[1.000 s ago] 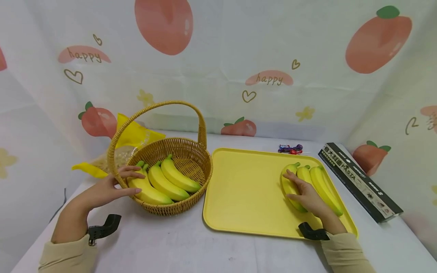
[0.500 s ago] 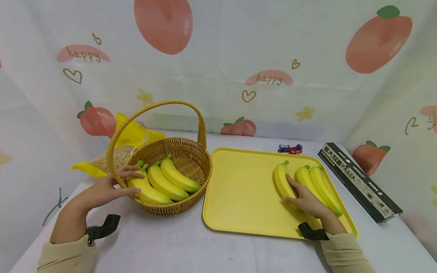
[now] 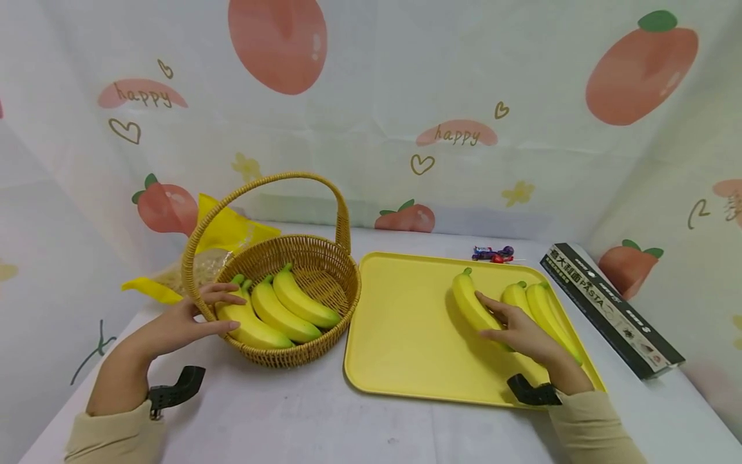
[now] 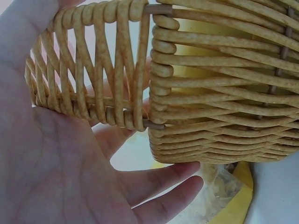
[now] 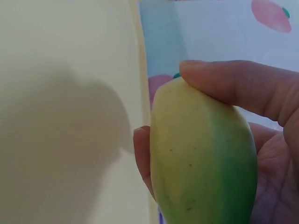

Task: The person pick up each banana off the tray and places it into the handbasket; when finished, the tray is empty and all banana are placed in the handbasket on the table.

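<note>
- The right hand (image 3: 518,332) grips one banana (image 3: 472,303), with thumb and fingers curled around it; the right wrist view shows the fingers (image 5: 233,86) wrapped over the fruit.
- One second ago this banana lay beside the two other bananas (image 3: 542,310) at the right of the yellow tray (image 3: 406,335). Now it is pulled away from them, toward the middle of the frame, and its green tip points up and left.
- It seems to be lifted a little from the tray, but I cannot tell this surely.
- The left hand (image 3: 180,322) has not moved: its fingers are relaxed and lie against the rim and handle of the wicker basket (image 3: 324,296), at the lower left of the frame.
- Three bananas in the basket (image 3: 278,309) lie as before.
- My judgement: the picking of one banana from the tray is just done, and the left hand steadies the basket.
</note>
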`<state>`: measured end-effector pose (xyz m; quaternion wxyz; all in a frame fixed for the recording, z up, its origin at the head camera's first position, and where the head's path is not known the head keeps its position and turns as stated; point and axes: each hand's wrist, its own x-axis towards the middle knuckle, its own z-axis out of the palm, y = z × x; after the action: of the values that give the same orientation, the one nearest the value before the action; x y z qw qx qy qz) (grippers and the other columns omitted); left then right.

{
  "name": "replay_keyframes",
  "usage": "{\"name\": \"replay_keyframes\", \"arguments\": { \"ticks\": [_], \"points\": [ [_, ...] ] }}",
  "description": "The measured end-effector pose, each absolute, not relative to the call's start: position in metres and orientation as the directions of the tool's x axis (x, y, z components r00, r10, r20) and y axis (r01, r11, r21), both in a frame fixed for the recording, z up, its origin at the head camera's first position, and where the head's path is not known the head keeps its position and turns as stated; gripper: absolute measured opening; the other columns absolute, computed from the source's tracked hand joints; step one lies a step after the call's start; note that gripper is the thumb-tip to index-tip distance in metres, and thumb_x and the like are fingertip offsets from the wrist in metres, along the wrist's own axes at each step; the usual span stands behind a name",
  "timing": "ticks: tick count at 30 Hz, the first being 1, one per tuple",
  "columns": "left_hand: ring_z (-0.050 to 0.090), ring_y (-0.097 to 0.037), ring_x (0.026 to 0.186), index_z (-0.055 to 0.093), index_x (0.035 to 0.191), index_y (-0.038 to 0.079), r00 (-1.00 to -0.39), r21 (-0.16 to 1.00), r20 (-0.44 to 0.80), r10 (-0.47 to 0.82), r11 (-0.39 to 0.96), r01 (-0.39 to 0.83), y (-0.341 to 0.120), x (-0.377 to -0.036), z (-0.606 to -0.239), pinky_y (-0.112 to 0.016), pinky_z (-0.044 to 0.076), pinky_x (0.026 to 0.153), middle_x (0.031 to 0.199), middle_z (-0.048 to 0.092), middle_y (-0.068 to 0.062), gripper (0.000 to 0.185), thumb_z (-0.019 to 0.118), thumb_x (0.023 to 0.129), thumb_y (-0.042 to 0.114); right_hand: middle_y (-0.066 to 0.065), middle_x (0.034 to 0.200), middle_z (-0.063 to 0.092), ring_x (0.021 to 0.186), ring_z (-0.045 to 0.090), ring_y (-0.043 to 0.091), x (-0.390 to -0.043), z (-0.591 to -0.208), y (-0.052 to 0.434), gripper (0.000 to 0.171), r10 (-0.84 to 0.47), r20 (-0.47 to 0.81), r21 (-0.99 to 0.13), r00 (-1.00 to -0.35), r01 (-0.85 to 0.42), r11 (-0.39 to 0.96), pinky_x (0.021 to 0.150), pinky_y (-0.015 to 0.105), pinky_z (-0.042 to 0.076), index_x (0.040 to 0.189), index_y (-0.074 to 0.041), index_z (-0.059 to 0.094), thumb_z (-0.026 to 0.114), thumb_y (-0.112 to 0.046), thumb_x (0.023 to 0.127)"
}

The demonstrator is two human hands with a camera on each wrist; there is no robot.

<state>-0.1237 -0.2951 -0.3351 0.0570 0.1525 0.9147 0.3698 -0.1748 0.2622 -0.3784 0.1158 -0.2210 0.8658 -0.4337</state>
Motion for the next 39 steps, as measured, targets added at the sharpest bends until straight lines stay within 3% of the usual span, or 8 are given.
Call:
{"name": "replay_keyframes", "arguments": {
  "ticks": [6, 10, 13, 15, 21, 26, 31, 39],
  "points": [
    [0.031, -0.045, 0.127, 0.058, 0.121, 0.014, -0.947, 0.691, 0.001, 0.321, 0.685, 0.233, -0.297, -0.123, -0.335, -0.056, 0.041, 0.084, 0.140, 0.037, -0.017, 0.037, 0.066, 0.086, 0.025, 0.025, 0.150, 0.024, 0.134, 0.029, 0.036, -0.177, -0.364, 0.243, 0.070, -0.537, -0.008, -0.787, -0.844, -0.326, 0.524, 0.090, 0.003, 0.032, 0.144, 0.004, 0.026, 0.063, -0.016, 0.088],
    [0.032, -0.045, 0.127, 0.058, 0.121, 0.014, -0.947, 0.689, -0.002, 0.321, 0.687, 0.231, -0.296, -0.123, -0.334, -0.057, 0.041, 0.086, 0.140, 0.037, -0.017, 0.038, 0.066, 0.086, 0.025, 0.026, 0.147, 0.030, 0.115, 0.050, 0.011, -0.179, -0.355, 0.229, 0.070, -0.595, 0.004, -0.783, -0.804, -0.372, 0.498, 0.084, 0.011, 0.042, 0.145, 0.001, 0.026, 0.063, -0.016, 0.089],
    [0.031, -0.045, 0.128, 0.058, 0.121, 0.013, -0.947, 0.689, -0.001, 0.321, 0.686, 0.231, -0.296, -0.123, -0.334, -0.058, 0.041, 0.087, 0.140, 0.037, -0.018, 0.038, 0.066, 0.086, 0.025, 0.024, 0.145, 0.035, 0.099, 0.052, 0.001, -0.180, -0.348, 0.217, 0.069, -0.634, 0.005, -0.780, -0.774, -0.399, 0.482, 0.081, 0.015, 0.044, 0.146, -0.002, 0.025, 0.062, -0.016, 0.089],
    [0.030, -0.045, 0.128, 0.059, 0.121, 0.013, -0.948, 0.690, -0.003, 0.318, 0.687, 0.228, -0.295, -0.123, -0.334, -0.058, 0.040, 0.088, 0.140, 0.037, -0.018, 0.038, 0.067, 0.086, 0.026, 0.023, 0.144, 0.038, 0.096, 0.051, 0.002, -0.181, -0.344, 0.209, 0.068, -0.654, 0.016, -0.771, -0.756, -0.426, 0.474, 0.081, 0.015, 0.042, 0.146, -0.003, 0.026, 0.062, -0.015, 0.089],
    [0.028, -0.045, 0.129, 0.059, 0.121, 0.013, -0.950, 0.693, -0.010, 0.313, 0.687, 0.219, -0.296, -0.124, -0.334, -0.061, 0.039, 0.088, 0.140, 0.037, -0.018, 0.038, 0.067, 0.086, 0.026, 0.019, 0.148, 0.034, 0.120, 0.043, 0.003, -0.185, -0.332, 0.185, 0.067, -0.722, 0.071, -0.738, -0.689, -0.523, 0.427, 0.091, 0.010, 0.037, 0.144, -0.002, 0.029, 0.063, -0.015, 0.088],
    [0.029, -0.044, 0.129, 0.059, 0.121, 0.014, -0.950, 0.693, -0.005, 0.312, 0.686, 0.222, -0.297, -0.124, -0.334, -0.060, 0.040, 0.088, 0.140, 0.037, -0.018, 0.038, 0.067, 0.086, 0.026, 0.010, 0.150, 0.031, 0.135, 0.031, 0.013, -0.189, -0.325, 0.164, 0.067, -0.765, 0.043, -0.708, -0.643, -0.560, 0.431, 0.099, 0.010, 0.030, 0.144, -0.004, 0.030, 0.064, -0.018, 0.088],
    [0.030, -0.044, 0.128, 0.059, 0.120, 0.013, -0.948, 0.691, 0.002, 0.317, 0.685, 0.231, -0.296, -0.124, -0.334, -0.059, 0.040, 0.087, 0.139, 0.038, -0.018, 0.038, 0.067, 0.086, 0.026, 0.009, 0.150, 0.034, 0.117, 0.044, 0.014, -0.192, -0.317, 0.141, 0.067, -0.810, 0.019, -0.675, -0.586, -0.605, 0.422, 0.089, 0.018, 0.035, 0.145, -0.006, 0.031, 0.065, -0.017, 0.088],
    [0.029, -0.044, 0.129, 0.059, 0.120, 0.013, -0.949, 0.700, -0.003, 0.316, 0.679, 0.223, -0.296, -0.124, -0.333, -0.061, 0.039, 0.089, 0.139, 0.037, -0.018, 0.037, 0.067, 0.085, 0.026, 0.012, 0.144, 0.042, 0.090, 0.046, 0.011, -0.204, -0.310, 0.106, 0.067, -0.871, -0.005, -0.639, -0.491, -0.668, 0.380, 0.081, 0.023, 0.037, 0.145, -0.006, 0.031, 0.065, -0.014, 0.087]
  ]
}}
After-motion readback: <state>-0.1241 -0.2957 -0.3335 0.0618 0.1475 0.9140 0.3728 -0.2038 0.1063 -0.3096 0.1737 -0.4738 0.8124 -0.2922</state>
